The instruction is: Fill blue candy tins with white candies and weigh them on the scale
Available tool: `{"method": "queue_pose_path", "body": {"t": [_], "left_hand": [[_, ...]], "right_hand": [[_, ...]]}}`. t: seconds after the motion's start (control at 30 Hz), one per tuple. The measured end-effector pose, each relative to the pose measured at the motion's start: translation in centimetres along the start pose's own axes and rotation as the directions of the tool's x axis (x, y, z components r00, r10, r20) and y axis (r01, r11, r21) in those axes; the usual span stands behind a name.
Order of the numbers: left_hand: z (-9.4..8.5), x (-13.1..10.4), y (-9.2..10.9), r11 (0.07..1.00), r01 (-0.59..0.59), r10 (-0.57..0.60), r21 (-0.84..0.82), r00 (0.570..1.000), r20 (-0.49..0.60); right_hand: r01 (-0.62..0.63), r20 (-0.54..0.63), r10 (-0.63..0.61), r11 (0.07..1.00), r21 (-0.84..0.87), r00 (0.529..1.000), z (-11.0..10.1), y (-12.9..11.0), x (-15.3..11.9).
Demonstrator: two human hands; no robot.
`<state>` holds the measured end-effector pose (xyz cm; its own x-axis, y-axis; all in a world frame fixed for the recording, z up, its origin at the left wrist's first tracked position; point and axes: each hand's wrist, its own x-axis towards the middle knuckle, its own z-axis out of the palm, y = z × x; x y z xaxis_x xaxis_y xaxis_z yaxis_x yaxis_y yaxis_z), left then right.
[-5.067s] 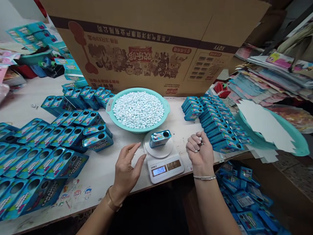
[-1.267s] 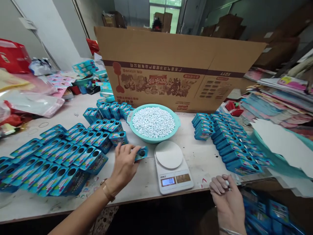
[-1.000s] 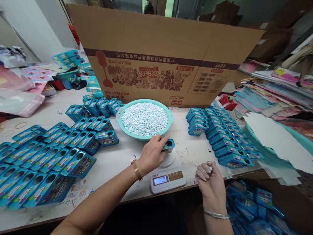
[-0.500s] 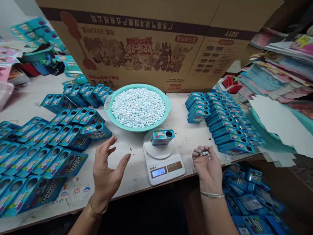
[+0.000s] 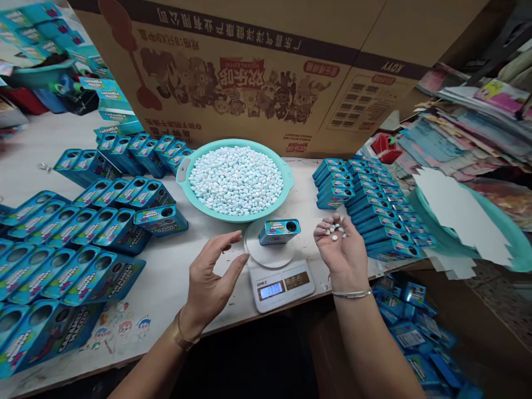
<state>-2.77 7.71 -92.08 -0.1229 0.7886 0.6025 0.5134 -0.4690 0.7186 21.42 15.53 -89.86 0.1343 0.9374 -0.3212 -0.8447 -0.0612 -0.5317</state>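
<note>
A blue tin [image 5: 279, 231] with a round hole in its top stands upright on the white kitchen scale [image 5: 282, 285], whose display is lit. Left of the scale, my left hand [image 5: 216, 274] holds nothing, its thumb and fingers apart, pointing at the tin without touching it. On the right, my right hand [image 5: 341, 248] is palm up and cupped around several small white candies [image 5: 334, 230]. Behind the scale sits a turquoise basin [image 5: 288, 185] heaped with the same pale candies [image 5: 236, 180].
Rows of blue tins [image 5: 78, 271] fill the table's left side, and more tins [image 5: 376, 205] stand in rows at the right. A large cardboard box [image 5: 249, 33] rises behind the basin. Loose tins [image 5: 415, 332] lie below the table edge, near a turquoise tub [image 5: 515, 238] bearing white card.
My left hand has moved right, closer to the scale. My right hand has come up and inward, its candies now more exposed. The scale's reading has changed.
</note>
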Motion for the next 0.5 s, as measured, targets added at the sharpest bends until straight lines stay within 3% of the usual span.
{"method": "queue_pose_path", "body": {"t": [0.17, 0.3, 0.37, 0.5], "left_hand": [[2.3, 2.1, 0.6, 0.993, -0.119, 0.121, -0.027, 0.988, 0.098], [5.2, 4.3, 0.9, 0.968, -0.251, 0.238, 0.027, 0.944, 0.230], [6.7, 5.2, 0.9, 0.968, -0.245, 0.218, 0.059, 0.932, 0.290], [8.5, 6.2, 0.8, 0.989, -0.122, 0.082, 0.081, 0.920, 0.384]], "right_hand": [[0.026, 0.069, -0.025, 0.999, -0.026, 0.997, 2.8, 0.7, -0.5], [0.104, 0.140, -0.094, 0.992, -0.066, 0.986, 4.6, 1.9, -0.5], [0.167, 0.163, -0.149, 0.981, -0.101, 0.975, 5.1, 2.5, -0.4], [0.311, 0.196, -0.274, 0.932, -0.188, 0.941, 5.5, 3.6, -0.4]]}}
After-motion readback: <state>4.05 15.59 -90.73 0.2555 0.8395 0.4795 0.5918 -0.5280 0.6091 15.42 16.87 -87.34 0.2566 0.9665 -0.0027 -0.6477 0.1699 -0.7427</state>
